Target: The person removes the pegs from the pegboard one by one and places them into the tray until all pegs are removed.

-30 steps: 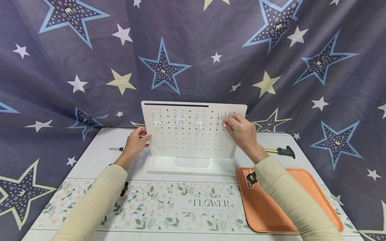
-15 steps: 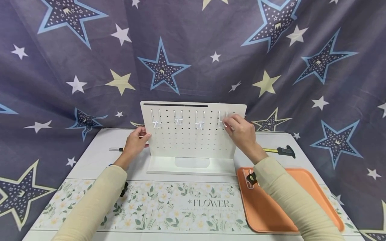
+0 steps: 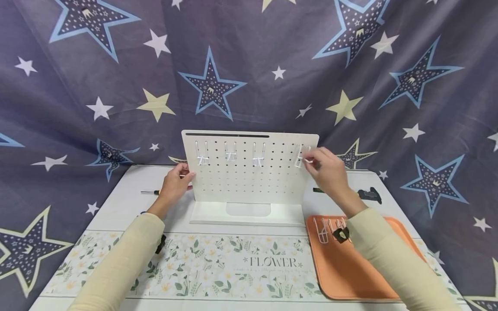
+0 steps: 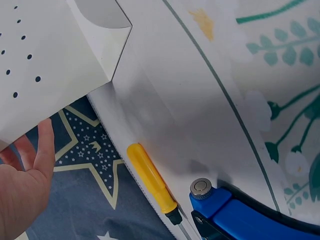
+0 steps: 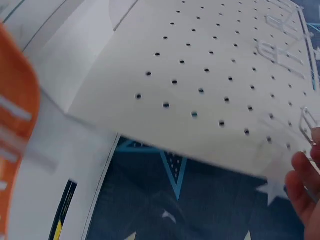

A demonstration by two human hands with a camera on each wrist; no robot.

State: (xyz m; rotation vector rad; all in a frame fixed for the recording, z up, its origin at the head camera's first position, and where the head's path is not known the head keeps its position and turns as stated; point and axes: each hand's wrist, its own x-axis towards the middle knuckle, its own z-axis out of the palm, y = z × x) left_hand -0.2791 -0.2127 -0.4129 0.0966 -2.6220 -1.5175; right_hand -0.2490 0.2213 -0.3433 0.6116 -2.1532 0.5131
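Observation:
A white pegboard (image 3: 249,181) stands upright on its base, with several white wire hooks hung along its upper rows. My left hand (image 3: 175,183) holds the board's left edge, thumb in front and fingers behind. In the left wrist view its fingers (image 4: 46,145) lie against that edge. Near the upper right corner, my right hand (image 3: 327,170) pinches a white wire hook (image 3: 298,156), which is tilted in front of the holes. Only part of this hook (image 5: 306,124) shows in the right wrist view. Whether it is seated in the board, I cannot tell.
An orange tray (image 3: 350,276) with several more wire hooks (image 3: 323,231) lies front right. A yellow-handled screwdriver (image 4: 150,175) and a blue tool (image 4: 250,212) with a metal knob lie on the left. A black tool (image 3: 369,195) lies behind the tray. A starry curtain (image 3: 249,65) hangs behind.
My right hand has moved right along the board with the wire hook, from beside the hung row toward the right edge. More hooks on the tray now show. The left hand stays put.

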